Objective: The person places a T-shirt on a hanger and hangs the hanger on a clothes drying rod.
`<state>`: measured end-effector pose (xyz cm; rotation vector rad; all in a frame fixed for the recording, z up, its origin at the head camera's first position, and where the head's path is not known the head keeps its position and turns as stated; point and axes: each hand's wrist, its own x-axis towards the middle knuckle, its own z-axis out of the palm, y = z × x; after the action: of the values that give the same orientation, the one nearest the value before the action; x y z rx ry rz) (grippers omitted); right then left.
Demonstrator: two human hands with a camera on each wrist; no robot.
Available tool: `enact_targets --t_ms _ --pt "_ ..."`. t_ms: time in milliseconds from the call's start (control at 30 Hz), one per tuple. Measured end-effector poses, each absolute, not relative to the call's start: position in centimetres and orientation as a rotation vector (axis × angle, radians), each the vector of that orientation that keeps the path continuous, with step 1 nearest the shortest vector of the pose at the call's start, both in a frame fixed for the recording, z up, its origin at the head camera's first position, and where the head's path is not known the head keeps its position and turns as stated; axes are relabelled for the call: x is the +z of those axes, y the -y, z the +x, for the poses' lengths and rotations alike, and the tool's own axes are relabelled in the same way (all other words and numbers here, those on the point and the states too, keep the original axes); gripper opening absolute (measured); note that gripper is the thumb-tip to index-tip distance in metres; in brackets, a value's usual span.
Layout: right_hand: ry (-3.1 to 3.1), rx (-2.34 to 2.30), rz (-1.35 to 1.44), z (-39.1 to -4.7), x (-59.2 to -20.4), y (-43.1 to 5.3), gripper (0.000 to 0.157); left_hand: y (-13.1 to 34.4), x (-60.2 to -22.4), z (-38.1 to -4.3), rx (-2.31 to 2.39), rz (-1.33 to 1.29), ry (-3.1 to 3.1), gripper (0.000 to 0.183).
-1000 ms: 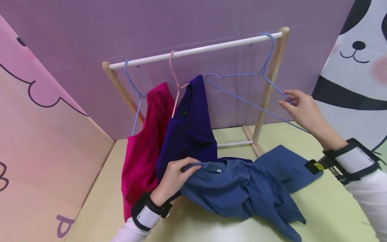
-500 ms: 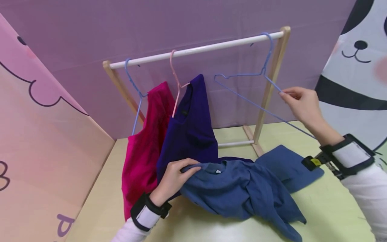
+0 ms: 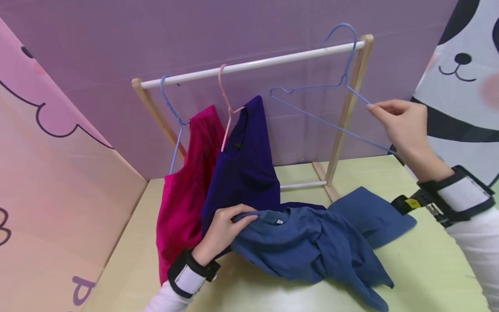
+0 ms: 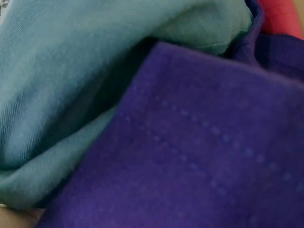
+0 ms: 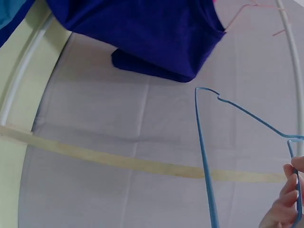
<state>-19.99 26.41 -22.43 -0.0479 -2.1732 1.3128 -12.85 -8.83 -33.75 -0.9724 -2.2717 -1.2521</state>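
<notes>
My right hand pinches the shoulder of a bare blue wire hanger between thumb and fingers. The hanger's hook rises above the white rail at the rack's right end, its curve higher than the rail. In the right wrist view the same blue hanger stretches away from the fingertips. My left hand pinches the neckline of a grey-blue shirt, which lies crumpled on the table with its collar and a small white label showing. In the left wrist view that shirt shows behind dark purple cloth.
A clothes rack with a white rail and wooden posts stands at the back. On it hang a magenta garment on a blue hanger and a dark purple garment on a pink hanger. The table is pale yellow.
My right hand has moved up, raising the blue hanger so its hook, which rested on the rail, now stands higher. My left hand and the shirt have stayed in place.
</notes>
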Motion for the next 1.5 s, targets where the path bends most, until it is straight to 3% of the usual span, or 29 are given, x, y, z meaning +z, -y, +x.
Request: enact_targets --t_ms 100,400,800,1067,1500 --pt "2.102 1.419 -0.067 -19.3 -21.9 -26.8 0.007 9.1 -34.6 -13.4 -1.239 -0.966 2.268 0.008" --pt "2.136 1.558 -0.055 -16.4 -22.2 -29.0 0.002 9.7 -35.9 -14.3 -1.264 -0.877 2.278 0.009" --pt "2.372 1.461 0.16 -13.7 -26.6 -33.8 0.014 9.8 -36.0 -14.5 -1.421 -0.681 2.279 0.006" --pt "2.558 1.336 0.178 -12.5 -28.7 -35.4 0.008 9.5 -34.2 -13.4 -1.493 -0.762 2.203 0.007" --pt "2.52 1.39 0.389 -12.8 -31.0 -35.1 0.016 9.4 -33.6 -13.0 -1.564 -0.813 2.177 0.006"
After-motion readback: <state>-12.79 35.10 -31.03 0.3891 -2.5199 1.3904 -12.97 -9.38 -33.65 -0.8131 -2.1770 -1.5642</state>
